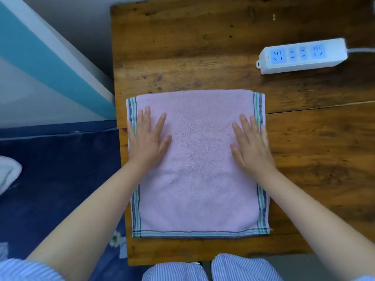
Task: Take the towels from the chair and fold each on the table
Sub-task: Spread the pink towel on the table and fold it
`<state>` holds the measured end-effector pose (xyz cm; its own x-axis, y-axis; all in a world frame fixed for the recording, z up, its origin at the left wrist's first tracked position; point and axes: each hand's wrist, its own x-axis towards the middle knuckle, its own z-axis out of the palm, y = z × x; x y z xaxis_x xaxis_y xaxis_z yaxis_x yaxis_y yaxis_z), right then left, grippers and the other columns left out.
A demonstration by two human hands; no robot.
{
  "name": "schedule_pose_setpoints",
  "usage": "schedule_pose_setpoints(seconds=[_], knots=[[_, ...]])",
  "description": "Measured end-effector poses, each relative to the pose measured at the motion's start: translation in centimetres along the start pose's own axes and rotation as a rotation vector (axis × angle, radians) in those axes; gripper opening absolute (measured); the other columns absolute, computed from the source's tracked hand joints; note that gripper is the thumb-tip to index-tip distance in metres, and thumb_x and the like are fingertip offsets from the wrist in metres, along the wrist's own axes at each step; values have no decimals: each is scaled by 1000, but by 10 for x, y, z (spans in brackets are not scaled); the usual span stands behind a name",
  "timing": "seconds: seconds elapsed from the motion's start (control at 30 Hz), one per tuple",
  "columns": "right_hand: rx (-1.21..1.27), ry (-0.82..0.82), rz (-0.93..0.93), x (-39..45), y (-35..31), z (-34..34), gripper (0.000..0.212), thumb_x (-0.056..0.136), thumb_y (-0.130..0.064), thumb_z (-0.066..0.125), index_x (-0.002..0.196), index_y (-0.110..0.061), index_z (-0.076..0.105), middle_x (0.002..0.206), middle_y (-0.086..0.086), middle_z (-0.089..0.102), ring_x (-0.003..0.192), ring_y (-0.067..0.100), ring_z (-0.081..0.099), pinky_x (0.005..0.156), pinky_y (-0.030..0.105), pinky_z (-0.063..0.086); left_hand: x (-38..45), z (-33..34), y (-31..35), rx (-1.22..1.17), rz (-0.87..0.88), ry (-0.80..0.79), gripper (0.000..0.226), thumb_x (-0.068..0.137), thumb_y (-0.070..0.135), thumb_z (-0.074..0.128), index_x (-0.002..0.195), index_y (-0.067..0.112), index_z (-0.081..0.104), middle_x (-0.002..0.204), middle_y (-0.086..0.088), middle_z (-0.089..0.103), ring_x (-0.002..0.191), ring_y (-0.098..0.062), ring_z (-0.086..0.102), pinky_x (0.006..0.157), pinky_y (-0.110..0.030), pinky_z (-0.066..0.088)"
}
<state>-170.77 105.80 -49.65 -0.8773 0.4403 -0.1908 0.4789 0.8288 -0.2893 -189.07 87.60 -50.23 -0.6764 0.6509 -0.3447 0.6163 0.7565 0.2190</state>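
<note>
— What did we see, starting with the biggest thing?

— One wooden table (pixel 203 47), dark-grained and scuffed, with a seam running across its right part. On its near half lay one pink towel (pixel 194 179), soft terry, roughly square, with green and dark stripes along its left, right and near edges.

— And where did the towel lie against our fingers?

— Flat beneath them. We had two hands on it: our left hand (pixel 147 138) pressed near the left striped edge, our right hand (pixel 251 142) near the right one, both palms down, fingers straight and spread wide, holding nothing.

— Anything smaller?

— One white power strip (pixel 302 55), a long plastic block with four blue socket faces, at the far right of the table, well apart from the towel.
</note>
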Motion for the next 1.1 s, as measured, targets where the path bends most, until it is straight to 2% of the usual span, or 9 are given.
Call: schedule_pose_setpoints(seconds=[0.07, 0.2, 0.43, 0.57, 0.63, 0.73, 0.83, 0.97, 1.1], knots=[[-54, 9, -49, -20, -1, 13, 49, 98, -38, 13, 133, -11, 31, 142, 20, 41, 137, 28, 13, 107, 56, 19, -28, 16, 3, -45, 29, 25, 74, 84, 57, 16, 146, 18, 27, 153, -23, 20, 144, -38, 13, 110, -60, 9], [-89, -24, -112, -50, -20, 35, 55, 97, -39, -1, 131, -13, 33, 143, 13, 36, 144, 20, -5, 112, 39, -4, -77, 50, 16, 26, 61, -1, 62, 96, 52, 6, 132, 11, 34, 135, -26, 49, 129, -32, 25, 108, -56, 20], [-207, -78, -84, -79, -21, 47, 57, 94, -39, 14, 135, -10, 41, 142, 13, 44, 134, 29, 37, 108, 38, 8, -111, 64, 8, 41, -76, -51, 90, 74, 65, -7, 149, 15, 2, 158, -1, -4, 145, -17, -10, 116, -39, -6], [-136, -222, 144, -120, 2, 42, 71, 83, -46, 3, 147, -14, 6, 156, 5, -5, 145, 20, -5, 114, 36, -8, -144, 61, -8, 77, -204, -95, 70, 96, 52, 16, 150, 11, -1, 159, -5, -5, 147, -21, -5, 119, -39, -1], [-169, -206, 201, -144, 1, 36, 72, 84, -43, 9, 146, -7, 19, 155, 15, 11, 144, 29, 10, 116, 47, 6, -171, 60, -12, 93, -241, -121, 67, 99, 45, 25, 150, 10, -2, 159, -5, -6, 147, -21, -7, 119, -40, -1], [-304, -62, 52, -174, -10, 38, 50, 81, -26, 31, 121, 0, 48, 130, 27, 52, 122, 41, 49, 92, 63, 38, -204, 62, -9, 130, -131, -156, 73, 97, 47, 31, 150, 9, -1, 159, -5, -6, 147, -21, -6, 118, -42, -3], [-269, 30, -195, -196, -27, 40, 33, 76, -22, 54, 105, -6, 49, 115, 23, 64, 114, 36, 53, 84, 60, 46, -224, 66, -4, 103, 103, -169, 77, 91, 45, 51, 147, 2, 19, 156, -13, 14, 145, -30, 15, 117, -46, 11], [-199, -36, -296, -205, -31, 45, 42, 47, 3, 83, 84, 1, 63, 93, 20, 68, 81, 33, 68, 67, 36, 54, -223, 74, -6, 193, 239, -103, 62, 49, 16, 90, 98, -13, 66, 101, -28, 68, 88, -41, 69, 72, -48, 56], [-292, -126, -310, -194, -37, 38, 46, 30, 5, 85, 71, -1, 64, 78, 15, 67, 64, 28, 65, 51, 25, 48, -212, 68, 6, 398, 354, -84, 21, 66, 0, 55, 78, -10, 69, 75, -24, 69, 64, -34, 69, 50, -33, 58]])
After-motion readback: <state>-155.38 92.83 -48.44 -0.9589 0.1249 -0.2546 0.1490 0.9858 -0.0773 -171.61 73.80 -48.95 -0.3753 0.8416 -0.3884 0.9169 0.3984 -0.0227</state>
